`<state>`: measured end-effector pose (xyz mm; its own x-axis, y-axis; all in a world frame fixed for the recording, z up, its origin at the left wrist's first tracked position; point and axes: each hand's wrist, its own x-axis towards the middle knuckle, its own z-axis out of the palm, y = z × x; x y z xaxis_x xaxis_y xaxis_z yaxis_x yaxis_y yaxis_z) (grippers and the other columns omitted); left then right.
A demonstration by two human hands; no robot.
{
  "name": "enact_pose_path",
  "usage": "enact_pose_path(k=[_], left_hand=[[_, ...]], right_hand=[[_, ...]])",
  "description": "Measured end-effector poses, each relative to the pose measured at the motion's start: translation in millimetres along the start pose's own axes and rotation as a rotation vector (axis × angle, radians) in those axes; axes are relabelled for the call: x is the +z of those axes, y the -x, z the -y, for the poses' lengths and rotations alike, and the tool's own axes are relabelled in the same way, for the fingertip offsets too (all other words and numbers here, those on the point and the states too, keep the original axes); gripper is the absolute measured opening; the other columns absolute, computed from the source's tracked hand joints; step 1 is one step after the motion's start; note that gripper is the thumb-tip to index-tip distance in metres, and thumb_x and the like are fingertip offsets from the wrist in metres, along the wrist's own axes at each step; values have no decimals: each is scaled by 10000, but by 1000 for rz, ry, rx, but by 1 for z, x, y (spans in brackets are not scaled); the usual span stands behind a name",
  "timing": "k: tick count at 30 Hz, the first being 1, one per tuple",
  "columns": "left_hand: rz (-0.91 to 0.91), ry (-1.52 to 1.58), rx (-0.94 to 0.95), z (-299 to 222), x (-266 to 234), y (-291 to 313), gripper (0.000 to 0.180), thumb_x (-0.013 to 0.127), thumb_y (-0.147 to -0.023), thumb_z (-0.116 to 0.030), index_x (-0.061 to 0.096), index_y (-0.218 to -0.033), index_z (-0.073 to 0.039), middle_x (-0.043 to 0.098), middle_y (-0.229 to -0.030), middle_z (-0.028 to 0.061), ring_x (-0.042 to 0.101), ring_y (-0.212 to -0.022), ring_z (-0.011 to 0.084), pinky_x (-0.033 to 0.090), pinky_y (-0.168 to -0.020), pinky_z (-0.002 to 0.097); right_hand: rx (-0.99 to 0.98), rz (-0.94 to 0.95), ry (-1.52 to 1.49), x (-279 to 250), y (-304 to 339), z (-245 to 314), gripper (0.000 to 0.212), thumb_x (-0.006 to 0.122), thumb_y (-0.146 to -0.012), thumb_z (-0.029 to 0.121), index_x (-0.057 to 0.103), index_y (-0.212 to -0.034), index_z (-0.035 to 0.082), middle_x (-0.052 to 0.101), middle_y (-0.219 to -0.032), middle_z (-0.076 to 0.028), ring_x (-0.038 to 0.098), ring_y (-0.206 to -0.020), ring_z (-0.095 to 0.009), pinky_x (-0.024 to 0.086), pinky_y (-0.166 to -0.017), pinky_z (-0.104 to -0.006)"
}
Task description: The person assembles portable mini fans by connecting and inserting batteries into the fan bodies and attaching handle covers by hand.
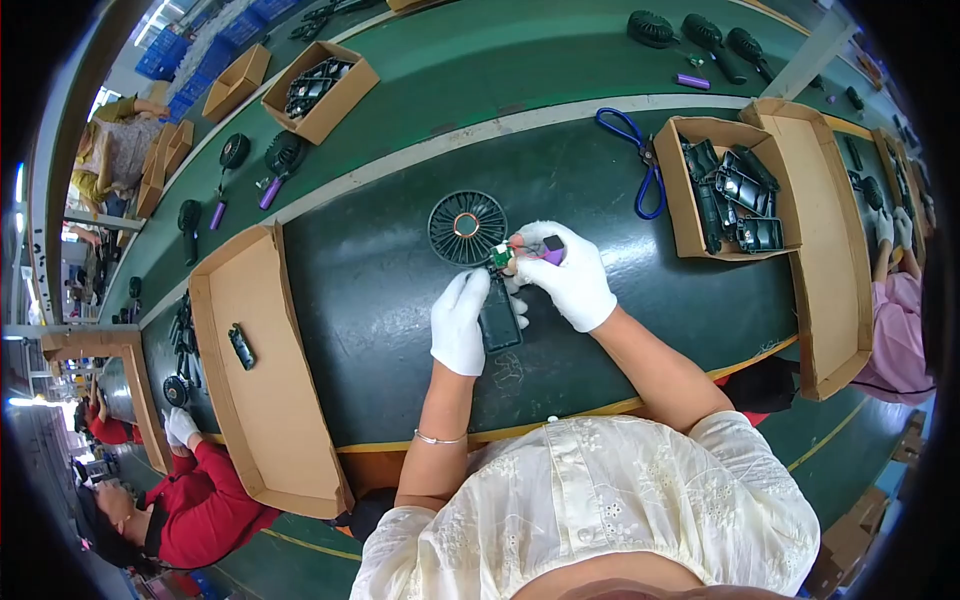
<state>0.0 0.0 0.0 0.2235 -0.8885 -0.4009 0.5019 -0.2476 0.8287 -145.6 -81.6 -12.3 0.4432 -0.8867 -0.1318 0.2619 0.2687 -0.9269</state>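
Observation:
Both hands wear white gloves and meet over the middle of the dark green worktop. My left hand point(461, 318) grips the dark handle point(500, 318) of a small handheld fan, whose round black grille point(467, 228) points away from me. Between finger and thumb, my right hand point(572, 275) holds a purple battery cell point(553, 254) with a dark end. A little green circuit board point(502, 255) sits at the fingertips, by the joint of handle and grille. Wires there are too small to follow, and the left fingers partly hide behind the handle.
Blue-handled scissors point(640, 165) lie right of the fan, beside a carton point(735, 255) of black casing parts. Long cardboard trays stand left point(285, 400) and right point(835, 300). Beyond runs a green conveyor point(450, 75) with fans and purple cells. Co-workers sit on both sides.

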Motion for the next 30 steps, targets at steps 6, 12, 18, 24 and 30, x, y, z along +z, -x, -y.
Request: enact_pose_path(k=[6,12,18,24,30], left_hand=[[38,-6,-81,-4,-4,-2,295,528,-1001,-237,592,-1087,39,671,-921,140,685,-700,215,600,-597,337],[17,-5,-106,-4,-5,-2,270,536,-993,-218,603,-1073,31,669,-883,142,691,-701,222,601,-590,342],[17,86,-84,-3,-11,0,381,486,-1018,-314,607,-1117,34,678,-882,160,696,-688,241,603,-604,352],[65,128,-142,-6,-18,-3,456,440,-1028,-354,603,-1099,66,685,-885,181,701,-688,268,610,-618,365],[77,136,-150,-5,-21,-4,465,426,-1031,-352,601,-1105,73,685,-895,198,706,-706,276,612,-631,370]], right_hand=[[9,81,241,9,4,7,205,691,-868,11,650,-1068,-15,677,-914,-78,643,-775,-106,529,-703,-250],[36,95,262,13,7,5,210,702,-855,5,658,-1059,-15,682,-920,-71,639,-765,-104,519,-690,-247],[19,103,360,14,4,1,159,712,-837,17,690,-994,-1,688,-955,-54,649,-801,-126,519,-705,-268],[-420,117,789,15,1,-3,164,737,-782,15,717,-943,43,685,-932,-86,640,-893,-226,507,-770,-325],[-596,148,829,10,-4,-5,175,753,-752,5,715,-916,52,678,-904,-82,635,-864,-257,505,-745,-348]])
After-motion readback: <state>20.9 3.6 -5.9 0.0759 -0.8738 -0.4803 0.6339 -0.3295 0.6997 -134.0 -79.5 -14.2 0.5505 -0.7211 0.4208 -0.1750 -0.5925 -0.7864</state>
